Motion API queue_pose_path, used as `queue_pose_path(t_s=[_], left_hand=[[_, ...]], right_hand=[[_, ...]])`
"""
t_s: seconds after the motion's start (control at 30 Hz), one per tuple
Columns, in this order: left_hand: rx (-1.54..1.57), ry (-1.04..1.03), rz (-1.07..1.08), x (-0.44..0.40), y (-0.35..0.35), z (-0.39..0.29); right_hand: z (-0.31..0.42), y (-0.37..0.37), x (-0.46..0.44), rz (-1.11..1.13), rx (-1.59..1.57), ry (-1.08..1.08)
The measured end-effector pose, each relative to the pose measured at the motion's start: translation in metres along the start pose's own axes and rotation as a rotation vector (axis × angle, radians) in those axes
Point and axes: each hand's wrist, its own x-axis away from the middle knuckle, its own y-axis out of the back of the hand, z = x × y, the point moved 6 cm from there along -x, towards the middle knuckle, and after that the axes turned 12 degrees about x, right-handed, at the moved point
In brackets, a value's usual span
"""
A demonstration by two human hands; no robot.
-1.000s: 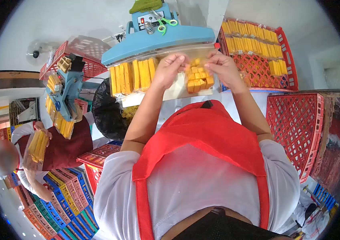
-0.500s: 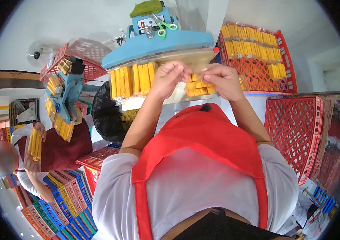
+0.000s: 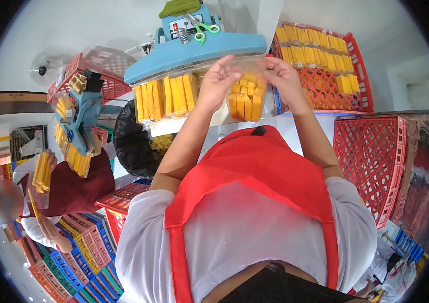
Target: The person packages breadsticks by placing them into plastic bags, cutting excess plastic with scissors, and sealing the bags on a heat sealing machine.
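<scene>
Between my hands hangs a clear plastic bag (image 3: 246,101) of yellow sticks, their cut ends facing up. My left hand (image 3: 218,83) pinches the bag's upper left corner, and my right hand (image 3: 286,83) pinches the upper right corner. Both hands are closed on the plastic, just in front of a blue heat sealer (image 3: 194,56). To the left of my left hand, filled bags of yellow sticks (image 3: 165,97) lie side by side along the sealer's front edge. Green-handled scissors (image 3: 202,30) and a small metal cylinder (image 3: 183,35) rest on top of the sealer.
At the right, a red crate (image 3: 358,70) holds rows of bagged sticks, with another red crate (image 3: 369,161) below it. A black bag (image 3: 132,141) stands left of the table. Further left, a co-worker in a maroon apron (image 3: 90,189) holds a bag beside another blue sealer (image 3: 85,113).
My hands have raised and tilted the bag, so more of its sticks show. The co-worker's lower hand has moved away from the bag and now holds a single yellow stick.
</scene>
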Motion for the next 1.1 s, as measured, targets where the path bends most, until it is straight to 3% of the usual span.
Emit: queue_pose_path(t_s=[0.03, 0.1, 0.17, 0.23, 0.3, 0.43, 0.5, 0.53, 0.6, 0.8, 1.1], left_hand=[[0.011, -0.027, -0.003, 0.001, -0.001, -0.003], [0.019, -0.047, -0.003, 0.004, -0.002, -0.004], [0.05, -0.131, -0.018, 0.006, 0.001, -0.006], [0.037, -0.086, -0.021, 0.005, 0.009, -0.003], [0.027, -0.046, -0.034, 0.006, 0.015, 0.001], [0.229, -0.044, -0.076, 0.013, 0.012, 0.001], [0.281, -0.034, -0.122, 0.022, 0.003, -0.007], [0.274, 0.0, -0.167, 0.025, -0.004, -0.012], [0.273, 0.043, -0.215, 0.026, -0.005, -0.009], [-0.092, 0.164, -0.119, 0.0, 0.018, 0.003], [-0.098, 0.027, -0.239, 0.0, 0.034, 0.002]], right_hand=[[-0.005, 0.001, -0.002, -0.001, -0.001, 0.001], [-0.007, -0.003, -0.004, 0.005, 0.33, 0.032], [-0.004, -0.006, -0.001, -0.016, 0.325, -0.011], [0.0, -0.011, 0.001, -0.029, 0.319, -0.048], [-0.006, -0.022, 0.007, 0.034, 0.022, -0.189], [0.012, -0.041, 0.026, 0.093, -0.096, -0.217], [0.03, -0.045, 0.034, 0.109, -0.2, -0.118], [0.031, -0.046, 0.032, 0.109, -0.202, -0.121], [0.039, -0.044, 0.027, 0.061, 0.098, 0.021], [-0.006, -0.022, -0.01, -0.052, -0.035, -0.215], [-0.008, -0.023, -0.009, -0.102, -0.012, -0.165]])
